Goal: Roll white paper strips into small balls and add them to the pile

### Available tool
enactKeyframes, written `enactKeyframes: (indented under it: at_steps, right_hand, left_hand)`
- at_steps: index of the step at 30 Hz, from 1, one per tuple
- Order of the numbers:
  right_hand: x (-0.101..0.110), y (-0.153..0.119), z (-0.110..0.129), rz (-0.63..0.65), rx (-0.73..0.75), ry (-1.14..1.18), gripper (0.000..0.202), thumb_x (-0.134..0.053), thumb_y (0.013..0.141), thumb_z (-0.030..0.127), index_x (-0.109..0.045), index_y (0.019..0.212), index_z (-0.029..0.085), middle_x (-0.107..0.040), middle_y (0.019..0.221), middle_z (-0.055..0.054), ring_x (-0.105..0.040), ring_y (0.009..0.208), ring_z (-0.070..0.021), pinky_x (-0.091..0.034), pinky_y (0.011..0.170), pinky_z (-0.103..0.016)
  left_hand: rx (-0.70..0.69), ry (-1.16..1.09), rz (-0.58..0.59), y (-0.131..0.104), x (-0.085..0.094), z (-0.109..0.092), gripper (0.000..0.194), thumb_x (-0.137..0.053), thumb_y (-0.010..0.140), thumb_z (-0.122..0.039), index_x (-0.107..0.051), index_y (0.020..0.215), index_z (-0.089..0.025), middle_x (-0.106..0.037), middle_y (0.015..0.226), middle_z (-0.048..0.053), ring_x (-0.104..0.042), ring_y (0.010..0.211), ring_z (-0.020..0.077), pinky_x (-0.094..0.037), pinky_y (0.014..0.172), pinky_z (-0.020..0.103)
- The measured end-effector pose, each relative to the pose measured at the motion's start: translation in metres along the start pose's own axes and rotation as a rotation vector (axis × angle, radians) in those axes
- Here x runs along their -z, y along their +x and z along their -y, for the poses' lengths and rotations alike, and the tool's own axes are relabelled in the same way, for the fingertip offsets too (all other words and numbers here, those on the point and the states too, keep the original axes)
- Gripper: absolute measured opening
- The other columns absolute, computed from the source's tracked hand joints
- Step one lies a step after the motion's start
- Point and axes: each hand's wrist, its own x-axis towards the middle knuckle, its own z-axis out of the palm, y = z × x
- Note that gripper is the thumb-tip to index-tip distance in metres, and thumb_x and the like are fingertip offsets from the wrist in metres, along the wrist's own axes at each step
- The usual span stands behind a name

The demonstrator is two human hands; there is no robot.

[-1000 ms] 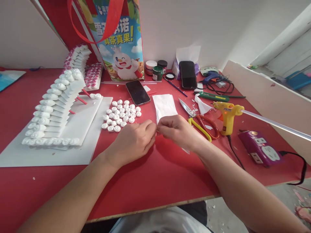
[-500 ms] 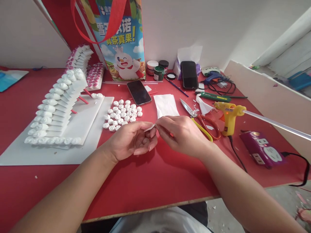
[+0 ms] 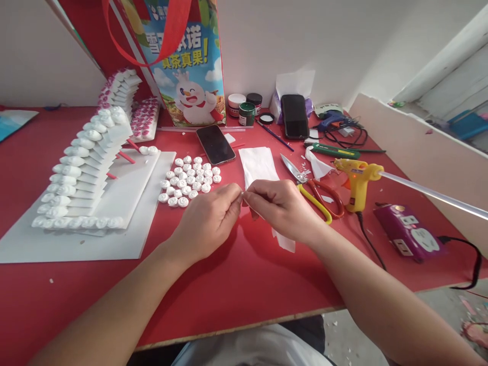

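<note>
My left hand point(image 3: 209, 218) and my right hand point(image 3: 280, 206) meet fingertip to fingertip over the red table. Both pinch a strip of white tissue point(image 3: 285, 243); its loose end hangs below my right palm, and the part between the fingertips is mostly hidden. Just beyond lies a stack of white tissue sheets point(image 3: 259, 162). Left of it, many small rolled white tissue rosettes point(image 3: 188, 179) sit in a cluster. Past my left forearm stands a curved white stair-like model point(image 3: 91, 162) edged with similar rosettes, on a white board point(image 3: 125, 246).
Scissors point(image 3: 305, 185), a yellow glue gun point(image 3: 358, 180) with a lit red light, and a purple power box point(image 3: 409, 231) lie to the right. Phones point(image 3: 215, 144), paint jars point(image 3: 247, 113) and a printed bag point(image 3: 190, 66) stand behind. The table's front edge point(image 3: 247, 325) is near my body.
My left hand has turned from palm-up and loosely curled to knuckles-up, pinching against my right fingertips. The tissue's loose end now shows below my right hand. The view has shifted slightly.
</note>
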Motion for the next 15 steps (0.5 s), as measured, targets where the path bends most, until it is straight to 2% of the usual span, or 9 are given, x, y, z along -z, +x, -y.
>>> enactKeyframes:
  at_steps: [4,7,11,13,15]
  right_hand:
    - [-0.004,0.003,-0.003,-0.042,0.015,0.141,0.026,-0.052,0.090,0.024,-0.053,0.065,0.018,-0.048,0.058,0.004,-0.041,0.056,-0.0085,-0.032,0.054,-0.024]
    - [-0.008,0.003,-0.005,-0.096,-0.018,0.182,0.025,-0.053,0.087,0.021,-0.053,0.062,0.018,-0.045,0.055,0.005,-0.038,0.053,-0.0076,-0.030,0.051,-0.024]
    - [-0.010,0.004,-0.005,-0.112,-0.027,0.224,0.025,-0.054,0.087,0.021,-0.056,0.063,0.017,-0.050,0.055,0.005,-0.042,0.051,-0.0075,-0.032,0.051,-0.024]
    - [-0.009,0.006,-0.005,-0.044,-0.064,0.348,0.027,-0.057,0.090,0.028,-0.059,0.066,0.017,-0.056,0.057,0.003,-0.047,0.050,-0.0081,-0.037,0.051,-0.023]
    - [-0.007,0.008,-0.006,0.043,-0.162,0.544,0.032,-0.060,0.092,0.039,-0.062,0.070,0.016,-0.064,0.063,-0.001,-0.054,0.050,-0.0100,-0.042,0.051,-0.024]
  left_hand:
    - [-0.171,0.380,-0.101,0.000,-0.003,0.003,0.023,-0.037,0.100,-0.016,-0.043,0.079,-0.022,-0.047,0.072,0.000,-0.044,0.058,0.0157,-0.026,0.053,0.030]
    - [-0.255,0.559,-0.137,0.000,-0.005,0.006,0.024,-0.038,0.099,-0.012,-0.048,0.079,-0.021,-0.051,0.071,0.001,-0.045,0.054,0.0161,-0.025,0.049,0.030]
    - [-0.289,0.531,-0.156,0.000,-0.006,0.009,0.023,-0.039,0.099,-0.008,-0.054,0.084,-0.018,-0.058,0.074,0.003,-0.053,0.058,0.0161,-0.030,0.050,0.028]
    - [-0.294,0.433,-0.197,0.000,-0.006,0.011,0.022,-0.042,0.099,-0.008,-0.055,0.085,-0.018,-0.061,0.075,0.003,-0.058,0.063,0.0160,-0.034,0.054,0.027]
    - [-0.291,0.344,-0.257,0.001,-0.005,0.012,0.022,-0.044,0.099,-0.008,-0.055,0.083,-0.018,-0.060,0.072,0.001,-0.057,0.064,0.0151,-0.038,0.058,0.027]
